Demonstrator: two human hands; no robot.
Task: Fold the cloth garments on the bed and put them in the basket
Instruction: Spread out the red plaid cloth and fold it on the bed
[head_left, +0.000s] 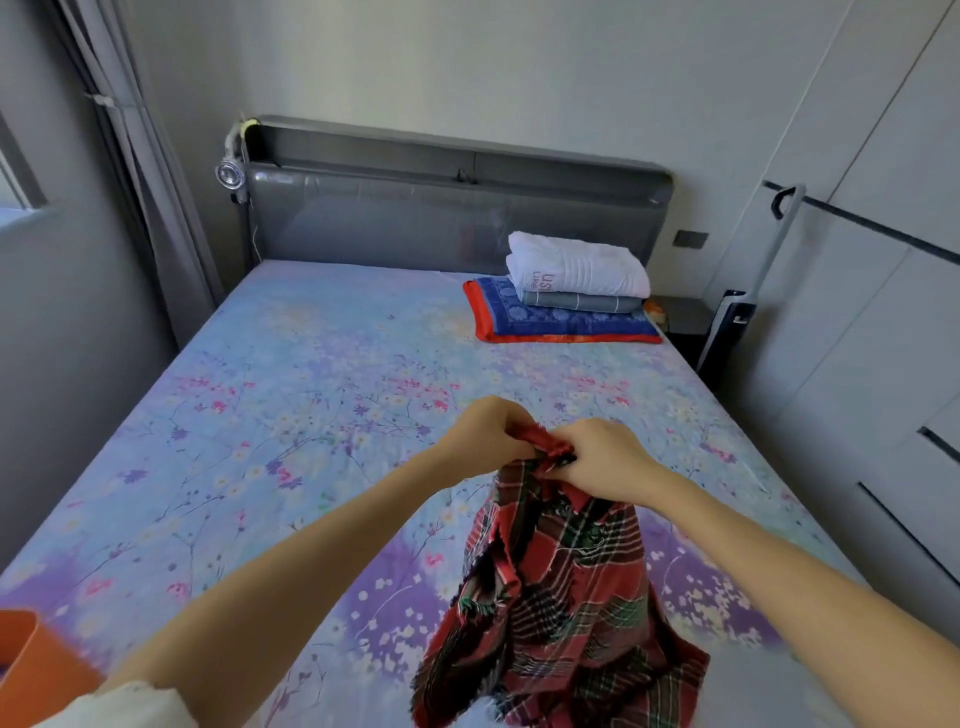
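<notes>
**Both hands pinch the plaid cloth's top edge**

The left hand (480, 434) and right hand (602, 457), nearly touching, each curl their fingers around the bunched top edge of the red plaid cloth (561, 597), which hangs below them over the floral bed (260, 415). The orange basket (36, 670) sits well left of and below the left hand.

The cloth (561, 582) hanging below both grips is red plaid with green, black and white lines. Under it, the bed sheet (291, 395) is pale blue and purple with small pink and white flowers. Far beyond the grips lies a blue blanket (566, 325) edged in red, with a white towel (576, 265) on top.
</notes>
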